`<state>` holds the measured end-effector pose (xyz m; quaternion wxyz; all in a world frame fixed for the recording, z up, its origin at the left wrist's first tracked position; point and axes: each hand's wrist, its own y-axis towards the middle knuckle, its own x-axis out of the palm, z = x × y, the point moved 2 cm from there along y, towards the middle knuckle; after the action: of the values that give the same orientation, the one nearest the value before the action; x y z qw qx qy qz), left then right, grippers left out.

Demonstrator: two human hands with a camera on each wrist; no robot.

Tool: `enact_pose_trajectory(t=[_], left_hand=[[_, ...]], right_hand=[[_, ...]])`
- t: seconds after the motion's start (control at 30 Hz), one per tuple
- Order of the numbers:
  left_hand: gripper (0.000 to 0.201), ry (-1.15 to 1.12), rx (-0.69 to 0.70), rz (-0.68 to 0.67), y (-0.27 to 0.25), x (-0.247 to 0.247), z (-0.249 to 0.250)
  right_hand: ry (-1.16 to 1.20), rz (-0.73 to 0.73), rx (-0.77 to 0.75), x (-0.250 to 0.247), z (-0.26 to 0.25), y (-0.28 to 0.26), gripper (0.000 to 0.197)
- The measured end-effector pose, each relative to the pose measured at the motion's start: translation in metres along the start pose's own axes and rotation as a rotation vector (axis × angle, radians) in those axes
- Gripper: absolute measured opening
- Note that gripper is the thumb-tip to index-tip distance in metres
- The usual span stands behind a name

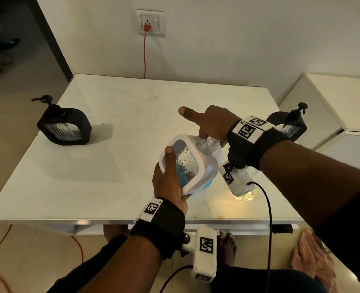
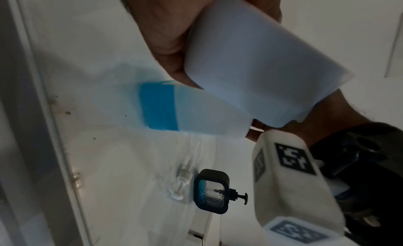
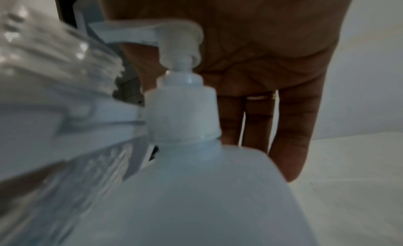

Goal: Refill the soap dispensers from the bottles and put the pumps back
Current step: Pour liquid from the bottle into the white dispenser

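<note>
1. The white dispenser (image 1: pixel 192 163) is a rounded-square shell of smooth, matte white with a clear, diamond-embossed window on its face; blue soap fills the lower part of that window. Its bare, threaded, transparent neck (image 1: pixel 204 145) stands open with no pump on it.
2. Just behind it stands a translucent white refill bottle (image 3: pixel 196 198), smooth-walled, with a band of blue liquid showing at its base in the left wrist view. It wears a white ribbed collar and a white pump head (image 3: pixel 152 32) with a flat spout.
3. The left hand (image 1: pixel 170 180) grasps the white dispenser from its left side, thumb laid across the front window, and holds it tilted above the near middle of the pale, glossy desk (image 1: pixel 111 166).
4. The right hand (image 1: pixel 211 123) is over the bottle's top, palm against the pump head, fingers straight and unclenched, index finger pointing left; it is directly beyond the dispenser's open neck.
5. A black dispenser (image 1: pixel 64 125) of the same rounded-square shape, pump fitted, stands upright at the desk's left edge, well apart from both hands.
6. A second black dispenser (image 1: pixel 289 125), also with its pump on, stands at the right, partly hidden behind the right wrist.
7. A loose white pump (image 2: pixel 182 184) lies on the desk beside that second black dispenser.
</note>
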<state>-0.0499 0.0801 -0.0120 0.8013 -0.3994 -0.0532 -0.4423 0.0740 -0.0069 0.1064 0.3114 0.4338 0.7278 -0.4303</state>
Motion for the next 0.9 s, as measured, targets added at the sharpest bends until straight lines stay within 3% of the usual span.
enact_pose_trajectory(t=[0.17, 0.47, 0.73, 0.9], left_hand=[[0.052, -0.009, -0.007, -0.021, -0.0009, 0.0009, -0.001], [0.049, -0.011, -0.004, -0.014, -0.0008, 0.0007, -0.0029], [0.043, -0.015, -0.004, -0.041, -0.0009, 0.0016, 0.0011], [0.042, -0.015, -0.006, -0.045, 0.0007, 0.0025, -0.0012]], right_hand=[[0.062, -0.076, 0.026, -0.0026, -0.0039, -0.0023, 0.096], [-0.015, 0.034, 0.001, 0.0002, 0.0033, -0.0007, 0.08], [0.092, -0.067, 0.021, -0.0031, 0.0005, -0.0018, 0.095], [0.034, -0.006, 0.011, -0.0017, 0.0038, 0.0007, 0.084]])
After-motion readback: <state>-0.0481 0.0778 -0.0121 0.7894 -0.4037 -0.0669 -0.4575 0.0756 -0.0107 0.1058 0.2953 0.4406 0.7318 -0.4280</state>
